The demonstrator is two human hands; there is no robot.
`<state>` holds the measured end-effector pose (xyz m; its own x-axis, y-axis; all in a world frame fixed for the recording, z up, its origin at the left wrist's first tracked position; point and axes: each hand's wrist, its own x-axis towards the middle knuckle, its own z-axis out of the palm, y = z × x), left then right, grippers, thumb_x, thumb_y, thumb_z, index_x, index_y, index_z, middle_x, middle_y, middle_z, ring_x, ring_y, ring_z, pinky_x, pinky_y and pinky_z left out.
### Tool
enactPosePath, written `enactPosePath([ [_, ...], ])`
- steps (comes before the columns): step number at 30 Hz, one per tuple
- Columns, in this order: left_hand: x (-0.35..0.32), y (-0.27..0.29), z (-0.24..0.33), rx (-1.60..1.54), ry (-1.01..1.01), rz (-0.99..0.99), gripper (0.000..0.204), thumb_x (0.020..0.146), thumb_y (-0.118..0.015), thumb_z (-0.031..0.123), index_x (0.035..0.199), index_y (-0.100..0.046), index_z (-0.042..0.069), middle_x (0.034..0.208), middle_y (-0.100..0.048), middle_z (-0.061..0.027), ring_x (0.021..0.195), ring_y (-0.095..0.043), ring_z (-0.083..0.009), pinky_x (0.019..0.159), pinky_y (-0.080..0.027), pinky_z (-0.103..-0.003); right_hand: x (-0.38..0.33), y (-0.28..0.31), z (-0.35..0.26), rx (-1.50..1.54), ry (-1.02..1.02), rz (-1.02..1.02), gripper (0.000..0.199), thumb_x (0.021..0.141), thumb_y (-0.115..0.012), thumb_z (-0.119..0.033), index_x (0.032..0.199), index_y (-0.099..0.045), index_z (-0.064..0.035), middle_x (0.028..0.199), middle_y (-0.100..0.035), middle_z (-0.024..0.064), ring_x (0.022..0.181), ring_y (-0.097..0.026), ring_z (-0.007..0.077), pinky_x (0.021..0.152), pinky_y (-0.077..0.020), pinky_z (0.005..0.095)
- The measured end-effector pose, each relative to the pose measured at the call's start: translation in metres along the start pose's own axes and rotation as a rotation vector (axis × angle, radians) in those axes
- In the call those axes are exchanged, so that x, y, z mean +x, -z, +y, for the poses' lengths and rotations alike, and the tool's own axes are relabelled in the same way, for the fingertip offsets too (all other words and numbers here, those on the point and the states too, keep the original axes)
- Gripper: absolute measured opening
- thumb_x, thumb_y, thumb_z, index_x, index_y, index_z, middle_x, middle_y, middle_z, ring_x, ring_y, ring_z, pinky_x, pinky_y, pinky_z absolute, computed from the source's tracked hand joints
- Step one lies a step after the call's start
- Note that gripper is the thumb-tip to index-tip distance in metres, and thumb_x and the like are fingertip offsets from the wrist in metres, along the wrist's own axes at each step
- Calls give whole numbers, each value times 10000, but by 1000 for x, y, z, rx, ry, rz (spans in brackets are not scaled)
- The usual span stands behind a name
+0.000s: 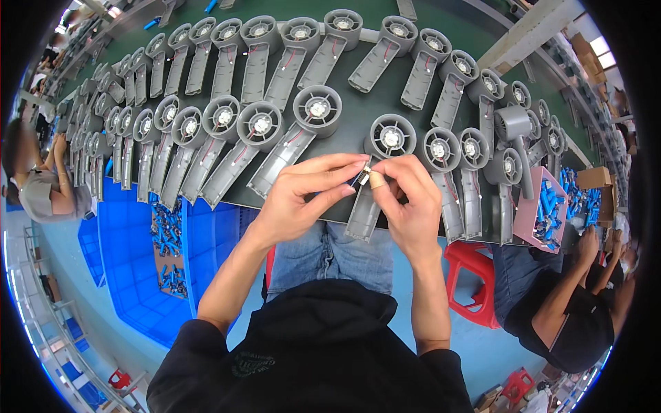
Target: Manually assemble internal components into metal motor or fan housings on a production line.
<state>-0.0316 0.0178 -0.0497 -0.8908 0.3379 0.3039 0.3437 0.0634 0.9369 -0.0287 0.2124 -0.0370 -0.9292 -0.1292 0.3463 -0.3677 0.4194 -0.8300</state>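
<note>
In front of me my left hand [299, 199] and my right hand [411, 203] meet at the fingertips. Both pinch a small dark part with pale metallic or white bits [363, 176], perhaps a small circuit board; fingers cover much of it. Right below it lies a grey fan housing, its round head [390, 136] just beyond my hands and its half-open handle shell [363, 215] pointing toward me. The right fingers overlap the place where head and handle join.
Rows of similar grey fan housings [260, 127] cover the dark green table [354, 103]. A pink box [530, 206] of blue cylindrical parts stands at right, near a co-worker's arm [575, 275]. Blue bins [138, 268] are at left, and a red stool [475, 286] at right.
</note>
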Motion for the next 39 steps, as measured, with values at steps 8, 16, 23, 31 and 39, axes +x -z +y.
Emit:
enactPosePath([
  [8, 1, -1, -3, 37, 2, -14, 389, 860, -640, -73, 1238, -674, 15, 1271, -650, -188, 1159, -636, -291, 976, -498, -353, 1, -2, 3, 56, -14, 29, 89, 861, -706, 25, 937, -661, 30, 898, -629, 55, 634, -531, 68, 545, -421, 210],
  [16, 0, -1, -4, 73, 11, -4, 360, 892, -612, -52, 1247, -657, -13, 1241, -669, -184, 1140, -648, -288, 956, -506, -350, 0, -7, 16, -94, 219, 111, 171, 781, -768, 42, 918, -669, 12, 897, -638, 72, 561, -506, 61, 483, -411, 213],
  [23, 0, 1, -5, 101, -5, 8, 336, 907, -575, -54, 1234, -655, -33, 1216, -673, -191, 1126, -651, -298, 947, -509, -354, 3, -11, 17, -86, 245, 117, 177, 771, -769, 52, 907, -664, 10, 895, -635, 69, 561, -508, 64, 470, -407, 213],
  [31, 1, 0, -6, 145, -24, 20, 327, 910, -599, -38, 1233, -647, -27, 1185, -667, -191, 990, -677, -276, 823, -533, -328, 6, -11, 19, -176, 327, 97, 168, 779, -760, 47, 906, -655, 15, 866, -636, 64, 557, -516, 77, 467, -411, 217],
  [39, 1, 0, -8, 159, -46, 10, 339, 891, -574, -71, 1222, -643, -47, 1176, -664, -203, 996, -671, -295, 838, -527, -336, 10, -8, 22, -190, 339, 72, 158, 763, -760, 45, 880, -662, 3, 847, -643, 63, 565, -546, 98, 473, -431, 238],
])
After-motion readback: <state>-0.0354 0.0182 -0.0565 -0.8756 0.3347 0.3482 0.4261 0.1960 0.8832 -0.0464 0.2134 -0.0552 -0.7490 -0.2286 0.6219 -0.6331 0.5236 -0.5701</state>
